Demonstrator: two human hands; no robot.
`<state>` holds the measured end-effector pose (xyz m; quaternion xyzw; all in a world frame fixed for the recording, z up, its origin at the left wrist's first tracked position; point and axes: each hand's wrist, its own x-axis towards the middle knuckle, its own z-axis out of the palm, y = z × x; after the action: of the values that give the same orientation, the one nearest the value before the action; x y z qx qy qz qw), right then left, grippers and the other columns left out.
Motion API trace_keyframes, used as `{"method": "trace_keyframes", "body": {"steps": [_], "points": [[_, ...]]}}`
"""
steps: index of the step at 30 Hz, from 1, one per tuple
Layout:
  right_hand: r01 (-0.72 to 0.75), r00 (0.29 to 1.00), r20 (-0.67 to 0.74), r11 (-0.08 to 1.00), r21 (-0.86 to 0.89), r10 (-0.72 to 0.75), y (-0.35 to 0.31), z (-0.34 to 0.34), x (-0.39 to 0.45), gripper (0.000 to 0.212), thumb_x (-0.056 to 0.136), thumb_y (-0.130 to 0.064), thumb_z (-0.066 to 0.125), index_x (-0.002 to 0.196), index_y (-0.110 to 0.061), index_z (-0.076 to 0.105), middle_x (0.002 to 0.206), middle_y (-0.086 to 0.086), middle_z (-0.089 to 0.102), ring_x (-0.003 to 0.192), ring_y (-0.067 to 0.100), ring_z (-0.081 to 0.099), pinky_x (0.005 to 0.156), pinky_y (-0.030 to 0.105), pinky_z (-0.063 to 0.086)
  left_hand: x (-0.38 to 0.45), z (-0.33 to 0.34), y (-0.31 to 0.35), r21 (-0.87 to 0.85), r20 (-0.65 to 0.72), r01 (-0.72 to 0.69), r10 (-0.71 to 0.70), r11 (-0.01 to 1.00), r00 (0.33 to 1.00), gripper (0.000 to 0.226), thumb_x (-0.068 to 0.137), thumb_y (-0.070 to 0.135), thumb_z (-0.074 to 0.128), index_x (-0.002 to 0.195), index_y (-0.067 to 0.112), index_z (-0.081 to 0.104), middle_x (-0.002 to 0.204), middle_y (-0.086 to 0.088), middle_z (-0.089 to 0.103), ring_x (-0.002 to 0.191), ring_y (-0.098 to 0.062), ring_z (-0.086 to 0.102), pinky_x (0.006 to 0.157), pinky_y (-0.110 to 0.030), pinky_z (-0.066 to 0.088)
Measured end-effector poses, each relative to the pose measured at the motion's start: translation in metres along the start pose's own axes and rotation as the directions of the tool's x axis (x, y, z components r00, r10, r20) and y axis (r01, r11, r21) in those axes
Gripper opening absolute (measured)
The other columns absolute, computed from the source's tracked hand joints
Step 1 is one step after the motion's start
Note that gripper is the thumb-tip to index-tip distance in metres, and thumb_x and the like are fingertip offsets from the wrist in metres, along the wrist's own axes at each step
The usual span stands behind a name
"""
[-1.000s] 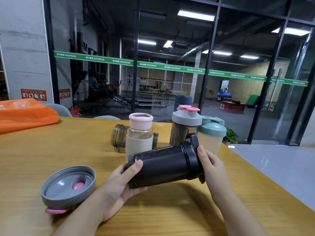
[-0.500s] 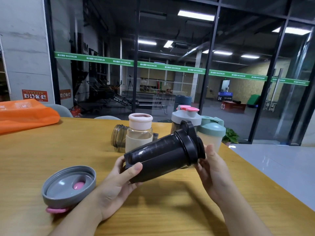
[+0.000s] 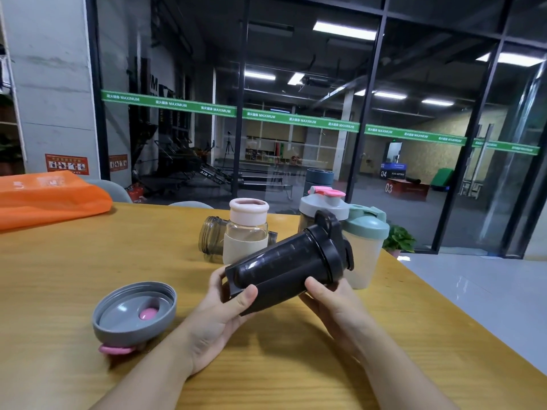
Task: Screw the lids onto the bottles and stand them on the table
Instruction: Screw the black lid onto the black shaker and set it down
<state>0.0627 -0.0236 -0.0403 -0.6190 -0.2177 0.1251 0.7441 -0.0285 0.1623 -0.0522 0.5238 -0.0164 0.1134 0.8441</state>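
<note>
A black shaker bottle point(image 3: 284, 261) with its black lid point(image 3: 334, 241) on hangs tilted above the wooden table point(image 3: 88, 261), lid end up and to the right. My left hand point(image 3: 219, 309) grips its base, thumb across the front. My right hand point(image 3: 328, 300) holds the body from below, just under the lid. A grey lid with a pink flap point(image 3: 134, 309) lies upside down on the table to the left. Behind stand a pink-capped glass bottle point(image 3: 247, 232), a grey-lidded shaker point(image 3: 322, 205) and a green-lidded shaker point(image 3: 365, 247). A lidless smoky bottle point(image 3: 211, 238) lies on its side.
An orange bag point(image 3: 50, 196) lies at the table's far left. The table's right edge point(image 3: 461, 329) runs diagonally, with a light floor beyond. A glass wall stands behind the table.
The black bottle has tilted from nearly level to lid-end up. My right hand has slid from the lid down to the body beneath it.
</note>
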Motion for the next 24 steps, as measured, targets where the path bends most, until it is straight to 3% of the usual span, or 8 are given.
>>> {"method": "trace_keyframes", "body": {"steps": [5, 7, 9, 11, 14, 18, 21, 24], "points": [[0.108, 0.992, -0.072, 0.992, 0.069, -0.103, -0.006, 0.001, -0.004, 0.112, 0.026, -0.052, 0.093, 0.123, -0.015, 0.051, 0.12, 0.01, 0.065, 0.112, 0.025, 0.061, 0.101, 0.043, 0.047, -0.002, 0.001, -0.002, 0.28, 0.0, -0.072, 0.076, 0.957, 0.997, 0.097, 0.044, 0.054, 0.09, 0.128, 0.026, 0.05, 0.127, 0.004, 0.062, 0.122, -0.016, 0.054, 0.107, -0.04, 0.04], [0.179, 0.979, -0.116, 0.978, 0.109, -0.166, -0.01, -0.002, -0.007, 0.108, 0.028, -0.051, 0.092, 0.123, -0.022, 0.05, 0.12, 0.011, 0.063, 0.111, 0.027, 0.062, 0.095, 0.044, 0.05, -0.004, 0.003, -0.004, 0.389, -0.002, -0.075, 0.082, 0.918, 0.997, 0.084, 0.059, 0.047, 0.082, 0.132, 0.029, 0.044, 0.132, 0.01, 0.054, 0.122, -0.009, 0.051, 0.098, -0.025, 0.044], [0.249, 0.96, -0.172, 0.955, 0.158, -0.222, -0.015, -0.007, -0.008, 0.102, 0.03, -0.049, 0.093, 0.121, -0.029, 0.052, 0.118, 0.009, 0.063, 0.11, 0.028, 0.062, 0.088, 0.044, 0.052, -0.004, 0.007, -0.004, 0.45, -0.014, -0.078, 0.094, 0.89, 0.995, 0.097, 0.056, 0.051, 0.077, 0.139, 0.025, 0.035, 0.134, 0.011, 0.047, 0.117, -0.003, 0.052, 0.081, -0.013, 0.048], [0.308, 0.933, -0.239, 0.94, 0.148, -0.268, -0.018, -0.011, -0.01, 0.103, 0.033, -0.049, 0.092, 0.125, -0.03, 0.05, 0.117, 0.004, 0.064, 0.111, 0.026, 0.06, 0.085, 0.041, 0.052, -0.005, 0.008, -0.005, 0.526, -0.026, -0.089, 0.12, 0.846, 0.992, 0.097, 0.054, 0.056, 0.074, 0.137, 0.026, 0.035, 0.133, 0.01, 0.047, 0.114, -0.002, 0.054, 0.082, -0.015, 0.048], [0.388, 0.883, -0.303, 0.92, 0.043, -0.359, -0.018, -0.013, -0.012, 0.095, 0.051, -0.037, 0.083, 0.136, -0.028, 0.041, 0.116, -0.003, 0.064, 0.11, 0.016, 0.06, 0.09, 0.034, 0.05, -0.006, 0.004, -0.008, 0.613, -0.02, -0.153, 0.208, 0.775, 0.978, 0.06, 0.065, 0.043, 0.072, 0.119, 0.034, 0.046, 0.128, 0.006, 0.053, 0.111, -0.003, 0.058, 0.093, -0.026, 0.05], [0.405, 0.85, -0.322, 0.908, -0.109, -0.417, -0.015, -0.011, -0.012, 0.085, 0.067, -0.013, 0.081, 0.138, -0.028, 0.038, 0.114, -0.012, 0.062, 0.1, -0.002, 0.061, 0.078, 0.015, 0.049, -0.006, 0.002, -0.011, 0.755, 0.021, -0.237, 0.339, 0.611, 0.94, 0.035, 0.08, 0.029, 0.073, 0.106, 0.037, 0.051, 0.114, 0.01, 0.059, 0.104, 0.001, 0.059, 0.089, -0.021, 0.051], [0.364, 0.852, -0.352, 0.922, -0.133, -0.387, -0.011, -0.014, -0.007, 0.074, 0.074, -0.004, 0.077, 0.135, -0.022, 0.038, 0.115, -0.009, 0.06, 0.103, 0.002, 0.059, 0.08, 0.018, 0.047, -0.004, 0.001, -0.013, 0.835, 0.085, -0.295, 0.42, 0.465, 0.903, 0.029, 0.084, 0.025, 0.07, 0.1, 0.04, 0.05, 0.109, 0.016, 0.058, 0.102, 0.007, 0.056, 0.085, -0.014, 0.048], [0.331, 0.855, -0.36, 0.927, -0.175, -0.373, -0.006, -0.017, -0.003, 0.066, 0.073, -0.009, 0.079, 0.125, -0.024, 0.04, 0.115, -0.005, 0.06, 0.105, 0.008, 0.059, 0.083, 0.023, 0.047, -0.002, -0.001, -0.014, 0.898, 0.204, -0.363, 0.498, 0.247, 0.843, 0.026, 0.086, 0.021, 0.067, 0.102, 0.036, 0.053, 0.105, 0.018, 0.057, 0.103, 0.008, 0.053, 0.087, -0.007, 0.039]]}}
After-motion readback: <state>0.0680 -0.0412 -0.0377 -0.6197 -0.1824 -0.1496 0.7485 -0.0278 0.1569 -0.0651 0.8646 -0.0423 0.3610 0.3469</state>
